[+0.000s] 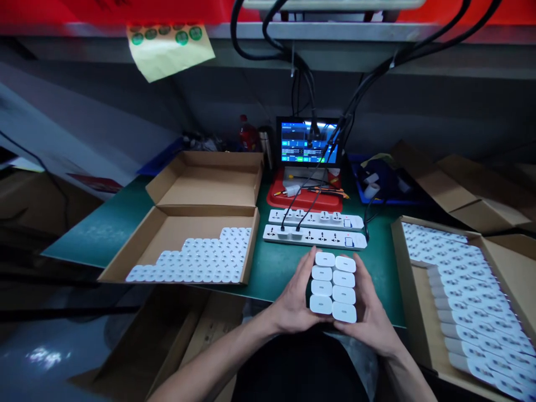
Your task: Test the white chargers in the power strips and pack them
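Observation:
Between my two hands is a block of several white charger plugs [321,288], stacked in two columns with their port faces turned up toward me. My left hand [296,298] presses on the block's left side, its fingers curled behind. On the opposite side my right hand [368,307] closes round the block, thumb at the lower edge. The plugs are held just above the front edge of the green table [272,268]. Two white power strips [316,237] lie just beyond them, with two black cables plugged into the nearer one.
An open cardboard box [176,223] at left holds rows of white plugs [209,262]. Another box [419,312] at right is largely filled with similar plugs [473,301]. Behind stand a lit screen [310,148], a red tray [276,195] and a blue tray [389,195]. Black cables [307,72] hang above.

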### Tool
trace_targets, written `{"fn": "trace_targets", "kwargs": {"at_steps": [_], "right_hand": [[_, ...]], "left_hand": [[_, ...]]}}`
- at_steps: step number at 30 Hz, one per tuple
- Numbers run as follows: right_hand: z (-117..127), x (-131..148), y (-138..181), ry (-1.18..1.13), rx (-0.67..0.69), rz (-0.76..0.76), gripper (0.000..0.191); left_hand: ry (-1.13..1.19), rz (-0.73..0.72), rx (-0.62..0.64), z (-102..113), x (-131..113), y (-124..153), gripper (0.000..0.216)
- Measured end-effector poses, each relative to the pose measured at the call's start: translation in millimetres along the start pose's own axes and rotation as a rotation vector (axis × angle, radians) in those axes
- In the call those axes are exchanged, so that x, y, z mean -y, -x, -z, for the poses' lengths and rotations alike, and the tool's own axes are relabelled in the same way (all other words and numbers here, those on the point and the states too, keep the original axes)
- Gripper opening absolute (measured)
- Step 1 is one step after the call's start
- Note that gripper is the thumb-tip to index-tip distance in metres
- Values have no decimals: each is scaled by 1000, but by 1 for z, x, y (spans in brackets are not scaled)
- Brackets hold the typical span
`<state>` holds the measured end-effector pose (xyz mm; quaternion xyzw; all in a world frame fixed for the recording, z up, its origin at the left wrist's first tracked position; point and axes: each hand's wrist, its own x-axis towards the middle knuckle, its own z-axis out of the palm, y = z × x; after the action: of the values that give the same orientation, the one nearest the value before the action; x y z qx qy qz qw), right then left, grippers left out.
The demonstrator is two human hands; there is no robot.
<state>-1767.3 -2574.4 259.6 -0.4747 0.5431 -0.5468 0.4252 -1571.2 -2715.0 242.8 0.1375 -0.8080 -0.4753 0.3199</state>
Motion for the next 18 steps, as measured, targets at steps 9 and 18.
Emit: {"fn": "trace_targets", "kwargs": {"at_steps": [9,18], "right_hand": [[0,0,-6,-57,15,-24,133],[-1,3,-12,-45,21,-25,135]], "left_hand": [[11,76,-27,-3,1,1,153],[83,60,-61,-1,0,1,145]]}}
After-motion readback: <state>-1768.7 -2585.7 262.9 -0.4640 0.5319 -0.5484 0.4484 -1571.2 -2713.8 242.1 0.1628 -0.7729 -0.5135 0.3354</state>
